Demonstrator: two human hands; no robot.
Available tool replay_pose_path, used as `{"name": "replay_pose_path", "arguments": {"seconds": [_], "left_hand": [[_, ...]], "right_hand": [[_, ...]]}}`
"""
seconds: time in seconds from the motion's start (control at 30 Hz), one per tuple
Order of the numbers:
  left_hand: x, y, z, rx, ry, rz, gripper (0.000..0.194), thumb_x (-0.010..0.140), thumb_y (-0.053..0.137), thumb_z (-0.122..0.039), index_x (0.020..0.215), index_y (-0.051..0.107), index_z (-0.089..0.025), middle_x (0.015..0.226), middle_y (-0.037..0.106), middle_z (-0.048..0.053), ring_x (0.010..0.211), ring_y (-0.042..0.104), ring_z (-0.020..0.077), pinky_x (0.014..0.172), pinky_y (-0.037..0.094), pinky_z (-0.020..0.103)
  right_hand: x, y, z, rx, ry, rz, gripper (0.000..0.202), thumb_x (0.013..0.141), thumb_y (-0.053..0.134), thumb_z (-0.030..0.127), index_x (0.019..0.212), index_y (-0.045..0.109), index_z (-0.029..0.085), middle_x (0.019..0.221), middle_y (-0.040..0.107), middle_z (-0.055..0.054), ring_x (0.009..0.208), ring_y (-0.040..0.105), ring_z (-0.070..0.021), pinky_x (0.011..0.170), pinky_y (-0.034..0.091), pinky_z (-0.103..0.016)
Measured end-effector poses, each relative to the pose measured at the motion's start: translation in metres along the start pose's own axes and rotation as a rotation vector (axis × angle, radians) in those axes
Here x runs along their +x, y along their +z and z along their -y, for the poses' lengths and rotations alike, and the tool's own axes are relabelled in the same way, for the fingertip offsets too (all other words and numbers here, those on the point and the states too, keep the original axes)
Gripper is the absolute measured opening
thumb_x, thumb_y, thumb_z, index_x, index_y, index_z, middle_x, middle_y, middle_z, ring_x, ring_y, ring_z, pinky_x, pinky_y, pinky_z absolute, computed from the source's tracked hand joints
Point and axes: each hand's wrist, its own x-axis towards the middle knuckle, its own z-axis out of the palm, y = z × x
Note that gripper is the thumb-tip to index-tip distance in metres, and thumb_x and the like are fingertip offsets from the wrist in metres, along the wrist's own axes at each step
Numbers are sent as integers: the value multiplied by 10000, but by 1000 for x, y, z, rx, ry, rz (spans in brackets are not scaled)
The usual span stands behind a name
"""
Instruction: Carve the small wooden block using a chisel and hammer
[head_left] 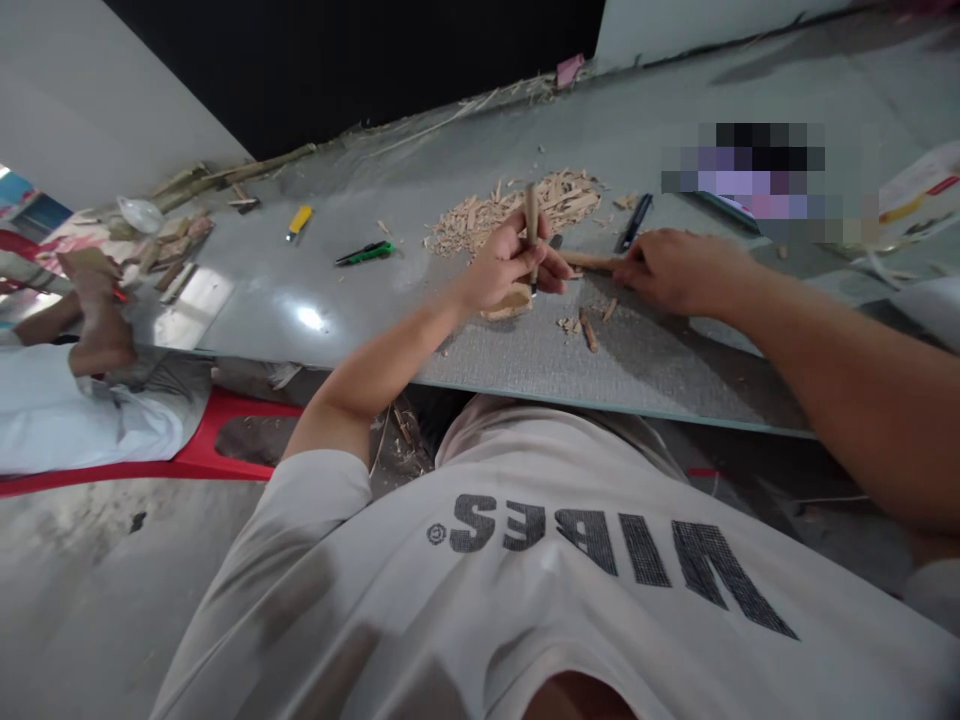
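My left hand (517, 262) is closed round an upright wooden-handled tool (532, 215), whose dark lower end points down beside a pale piece of wood (508, 302) lying on the grey tabletop. To the right, my right hand (675, 270) has its fingers closed on a wooden stick (592, 261) that reaches left towards my left hand. What touches the stick's left end cannot be made out. Behind my left hand lies a heap of wood shavings (559, 198). A small brown wood piece (588, 330) and a few chips rest in front, between both hands.
A dark blue cutter (635, 222) lies behind my right hand. Left of the shavings are a green cutter (365, 253) and a yellow cutter (298, 224). At the far left a person's hand (94, 270) is near wood scraps (172, 245), beside a red chair (217, 430).
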Motion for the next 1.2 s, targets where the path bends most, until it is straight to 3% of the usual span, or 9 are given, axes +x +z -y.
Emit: {"name": "replay_pose_path", "arguments": {"seconds": [0.17,0.37,0.5,0.57,0.67,0.77,0.9,1.03,1.2], "left_hand": [[2,11,8,-19,-72,-10,417,1267,909,-481,1390,576,-263,918,866,-44,787,901,185,831,715,301],[7,-1,3,83,-61,-32,293,1319,819,-407,1382,578,-254,914,862,-23,823,888,176,935,744,328],[6,-7,5,101,-37,-37,408,1279,882,-446,1508,593,-270,908,854,-49,839,900,176,951,754,327],[7,-11,10,114,-17,-14,444,1268,899,-472,1523,597,-269,913,857,-50,826,892,168,949,757,330],[10,-17,20,142,12,28,426,1265,908,-497,1449,605,-261,933,874,-37,832,883,161,949,759,329],[14,-22,26,164,51,68,444,1250,932,-547,1306,599,-258,946,890,-6,850,888,168,933,757,326],[14,-18,21,147,71,33,554,1181,1000,-654,1225,613,-260,914,882,-11,842,898,180,895,750,310],[9,-7,11,129,24,-73,503,1177,1017,-610,1164,664,-252,865,856,-14,831,895,181,896,746,306],[8,-8,9,148,1,-68,434,1210,986,-541,1184,680,-236,913,876,6,872,906,178,955,751,322]], "right_hand": [[-10,-13,8,69,131,-29,583,1302,599,567,1629,821,139,1525,837,-268,1208,739,-302,1135,566,-448],[-24,-32,16,182,218,-180,603,1316,553,537,1790,722,205,1630,821,-246,1360,795,-330,1178,617,-456],[-30,-33,13,299,180,-311,583,1303,566,504,1768,735,195,1604,831,-250,1458,817,-350,1275,653,-504],[-33,-31,10,353,144,-372,587,1307,547,494,1768,740,187,1545,853,-241,1395,829,-327,1278,661,-508],[-37,-27,6,479,55,-437,542,1338,470,503,1629,785,172,1358,883,-204,1085,782,-226,1160,657,-445],[-42,-25,7,585,-17,-470,591,1356,425,638,1429,792,180,1180,863,-160,841,622,-152,961,592,-377],[-51,-28,12,647,-83,-477,819,1291,385,928,1366,774,211,1095,832,-141,769,596,-159,786,487,-356],[-60,-34,18,693,-110,-467,991,1186,371,1133,1337,772,239,1093,838,-155,794,652,-193,761,502,-380],[-63,-32,20,623,-119,-422,1026,1168,366,1156,1261,792,228,1054,841,-155,778,653,-188,760,517,-387]]}}
